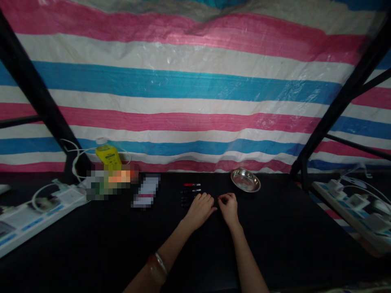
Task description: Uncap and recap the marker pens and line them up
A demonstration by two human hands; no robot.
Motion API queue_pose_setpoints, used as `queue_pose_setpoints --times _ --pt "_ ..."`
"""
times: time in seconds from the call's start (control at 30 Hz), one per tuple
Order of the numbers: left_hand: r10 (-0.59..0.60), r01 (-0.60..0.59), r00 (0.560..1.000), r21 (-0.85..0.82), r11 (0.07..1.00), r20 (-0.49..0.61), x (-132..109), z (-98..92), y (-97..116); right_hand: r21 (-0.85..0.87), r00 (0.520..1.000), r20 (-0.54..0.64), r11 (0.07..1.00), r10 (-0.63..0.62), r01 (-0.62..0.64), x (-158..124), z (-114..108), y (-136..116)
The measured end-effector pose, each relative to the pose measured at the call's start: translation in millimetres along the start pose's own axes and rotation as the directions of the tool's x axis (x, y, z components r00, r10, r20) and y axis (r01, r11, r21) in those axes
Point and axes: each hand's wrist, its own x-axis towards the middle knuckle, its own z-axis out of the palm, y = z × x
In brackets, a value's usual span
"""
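Both my hands rest close together on a black table (275,228). My left hand (200,209) lies knuckles up with its fingers curled, next to a row of pens (191,191), some with red caps. My right hand (228,206) has its fingers pinched together on a small thin item with a red tip (220,198); it is too small to name. The two hands nearly touch at the fingertips. A bracelet sits on my left wrist (159,264).
A round metal dish (245,180) stands right of the pens. A yellow bottle (107,154), a blurred package (110,181) and a small card (146,191) lie at the back left. Power strips with white cables run along the left (36,211) and right (351,203). A striped tarp (195,101) hangs behind.
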Motion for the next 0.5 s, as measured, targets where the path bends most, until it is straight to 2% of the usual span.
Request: queue_pose_setpoints --times 0.3,0.5 --pt "0.019 -0.019 1.000 0.003 1.000 0.005 0.0 8.9 10.5 -0.028 0.997 0.001 0.997 -0.075 0.075 -3.1 0.2 -5.2" --pt "0.029 -0.029 1.000 -0.003 1.000 0.008 4.0 6.8 15.4 0.169 0.998 -0.048 0.985 0.037 -0.028 -2.0 -6.0 -17.7"
